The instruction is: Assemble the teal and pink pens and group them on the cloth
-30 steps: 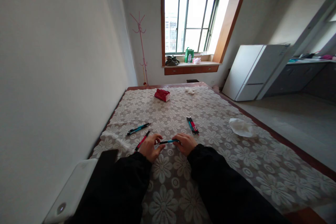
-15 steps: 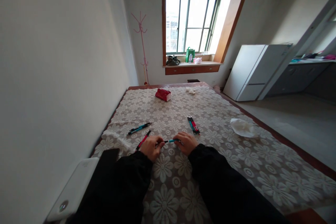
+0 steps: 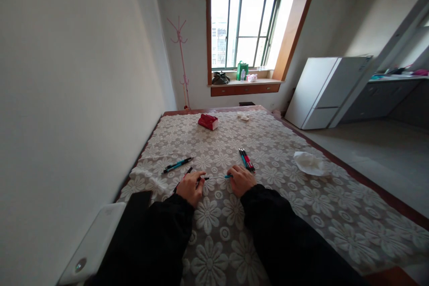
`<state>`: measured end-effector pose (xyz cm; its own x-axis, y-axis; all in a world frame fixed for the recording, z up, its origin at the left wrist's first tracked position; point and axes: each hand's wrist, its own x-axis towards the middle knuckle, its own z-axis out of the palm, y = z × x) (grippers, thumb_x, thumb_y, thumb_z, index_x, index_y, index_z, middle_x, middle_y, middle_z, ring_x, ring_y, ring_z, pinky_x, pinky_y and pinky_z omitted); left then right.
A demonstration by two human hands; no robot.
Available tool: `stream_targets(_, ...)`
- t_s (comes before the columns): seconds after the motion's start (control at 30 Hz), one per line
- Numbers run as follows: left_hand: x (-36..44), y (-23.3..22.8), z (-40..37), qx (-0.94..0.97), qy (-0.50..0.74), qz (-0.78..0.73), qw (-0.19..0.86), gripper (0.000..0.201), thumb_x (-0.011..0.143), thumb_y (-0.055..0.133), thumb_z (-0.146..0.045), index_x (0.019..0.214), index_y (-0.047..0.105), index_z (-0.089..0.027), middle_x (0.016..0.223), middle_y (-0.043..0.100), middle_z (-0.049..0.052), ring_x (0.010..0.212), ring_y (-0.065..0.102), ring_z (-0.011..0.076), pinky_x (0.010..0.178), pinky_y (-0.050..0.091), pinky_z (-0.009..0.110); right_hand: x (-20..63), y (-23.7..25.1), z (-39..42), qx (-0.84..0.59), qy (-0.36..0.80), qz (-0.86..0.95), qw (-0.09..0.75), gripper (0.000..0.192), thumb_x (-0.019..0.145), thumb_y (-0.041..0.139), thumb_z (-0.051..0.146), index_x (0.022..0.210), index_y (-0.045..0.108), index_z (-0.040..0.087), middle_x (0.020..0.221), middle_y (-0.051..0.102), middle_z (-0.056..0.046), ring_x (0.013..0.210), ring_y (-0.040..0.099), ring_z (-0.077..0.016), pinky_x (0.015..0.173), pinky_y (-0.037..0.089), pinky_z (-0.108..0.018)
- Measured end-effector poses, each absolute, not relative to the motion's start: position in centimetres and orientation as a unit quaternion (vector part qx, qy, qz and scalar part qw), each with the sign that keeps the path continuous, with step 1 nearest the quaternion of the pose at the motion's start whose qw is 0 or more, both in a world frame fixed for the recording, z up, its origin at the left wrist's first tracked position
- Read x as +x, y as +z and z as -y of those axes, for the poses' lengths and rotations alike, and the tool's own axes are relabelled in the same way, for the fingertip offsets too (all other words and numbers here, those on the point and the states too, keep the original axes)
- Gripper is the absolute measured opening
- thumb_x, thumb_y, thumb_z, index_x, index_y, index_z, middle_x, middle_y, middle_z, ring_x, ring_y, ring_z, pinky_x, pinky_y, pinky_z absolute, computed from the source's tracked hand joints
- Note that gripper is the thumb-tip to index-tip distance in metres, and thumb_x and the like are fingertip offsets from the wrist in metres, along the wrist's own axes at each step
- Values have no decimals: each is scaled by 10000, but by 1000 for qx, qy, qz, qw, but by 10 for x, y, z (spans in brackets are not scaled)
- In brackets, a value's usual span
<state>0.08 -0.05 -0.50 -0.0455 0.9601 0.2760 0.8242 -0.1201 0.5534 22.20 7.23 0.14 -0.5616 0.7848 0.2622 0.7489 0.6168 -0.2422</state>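
My left hand pinches a black pen part, whose end sticks out past the fingertips. A thin pale rod, which looks like a pen refill, spans the gap towards my right hand. That hand is closed on a blue pen barrel, mostly hidden under the fingers. Beside my left hand lies a red and black pen, partly covered by it. Further left rest blue and black pens. Several red and blue pens lie together just beyond my right hand.
A flower-patterned lace cloth covers the table. On it are a red tissue pack, crumpled white tissue and white paper. A white device and a dark flat object sit by the left wall.
My hands have drawn apart, the left moving left and the right slightly right. The black part and blue barrel have separated, showing the thin rod between them.
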Motion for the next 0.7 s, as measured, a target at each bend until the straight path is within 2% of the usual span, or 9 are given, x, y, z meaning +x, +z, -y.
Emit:
stream_targets(0.1,1,-5,0,673,300,-668,105,237,893,463,-257,987,679,-235,998,692,41,967,599,209,836,455,331,223,3,-72,-447,35,881,154,170,808,507,140,912,625,204,997,623,-62,982,533,-210,830,386,-301)
stream_targets(0.23,1,-4,0,652,301,-687,110,224,893,466,-275,984,667,-236,927,696,42,903,619,208,767,464,320,224,3,-72,-472,36,867,152,186,791,517,146,926,632,206,1013,627,-71,994,535,-228,822,389,-322)
stream_targets(0.37,3,-2,1,668,321,-657,139,207,892,483,-292,987,654,-224,908,700,37,841,637,179,729,471,285,221,1,-70,-419,57,882,209,392,795,581,202,1187,571,219,1156,603,-76,1080,514,-242,918,373,-358)
stream_targets(0.43,5,-1,2,688,329,-628,155,195,889,500,-293,983,656,-225,910,707,28,830,641,164,733,472,270,218,0,-68,-359,69,897,249,401,828,603,250,1226,555,234,1181,600,-70,1094,512,-230,960,354,-361)
stream_targets(0.53,7,1,3,707,340,-599,163,183,884,520,-293,983,663,-236,914,713,13,828,643,151,747,474,260,215,-2,-67,-298,74,912,273,133,889,576,268,990,657,238,1010,656,-47,983,549,-200,915,365,-345)
stream_targets(0.6,7,0,3,709,344,-594,162,180,881,525,-293,981,665,-240,918,714,9,827,642,149,757,479,262,215,-3,-68,-297,72,913,269,121,903,563,252,842,664,225,900,659,-36,899,552,-188,846,377,-329)
stream_targets(0.7,5,-4,2,700,348,-605,151,182,870,524,-268,983,660,-227,967,707,28,873,639,164,791,489,278,216,-3,-68,-338,69,901,261,111,880,582,212,794,653,213,864,643,-29,880,541,-186,800,379,-315)
